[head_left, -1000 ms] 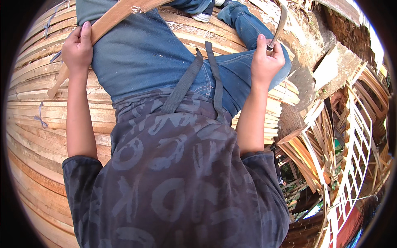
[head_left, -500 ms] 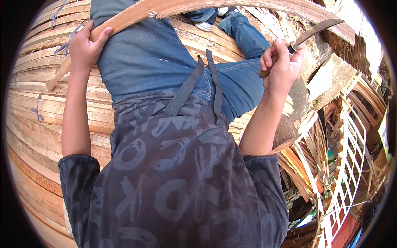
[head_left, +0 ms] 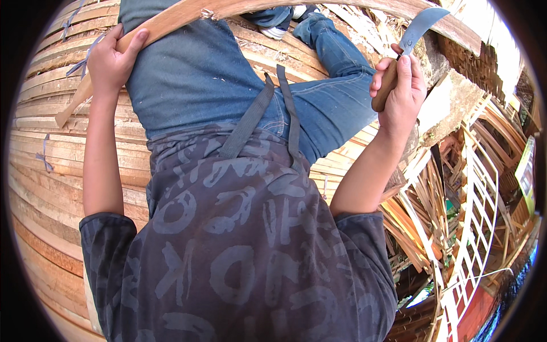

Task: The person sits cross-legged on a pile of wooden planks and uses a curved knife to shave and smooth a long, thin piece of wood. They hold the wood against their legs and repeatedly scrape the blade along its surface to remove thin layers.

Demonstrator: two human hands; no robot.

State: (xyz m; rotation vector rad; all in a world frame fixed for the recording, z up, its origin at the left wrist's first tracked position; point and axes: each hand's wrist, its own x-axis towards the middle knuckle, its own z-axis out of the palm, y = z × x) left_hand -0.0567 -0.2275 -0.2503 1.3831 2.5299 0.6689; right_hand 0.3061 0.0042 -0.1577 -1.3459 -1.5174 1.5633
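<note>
A long wooden strip (head_left: pixel 176 18) lies across my thigh and runs on toward the upper right, bowed by the lens, with a tuft of shavings on its near edge. My left hand (head_left: pixel 115 57) is closed round it close to its left end, thumb on top. At the upper right my right hand (head_left: pixel 403 85) grips the wooden handle of a curved knife (head_left: pixel 420 28). Its broad grey blade points up and to the right, the flat side facing me. In this picture the blade overlaps the strip's far part; whether they touch I cannot tell.
Stacked wooden slats (head_left: pixel 45 188) spread under me and to the left, some tied with blue string. A stone block (head_left: pixel 453 108) sits right of my knee. Beyond it are bundled thin sticks (head_left: pixel 419 228) and a white lattice frame (head_left: pixel 476 222). Wood shavings lie between my legs.
My right hand has turned the knife, so the blade now stands more upright and shows its flat side. The hand has shifted slightly right; my left hand keeps its hold on the strip.
</note>
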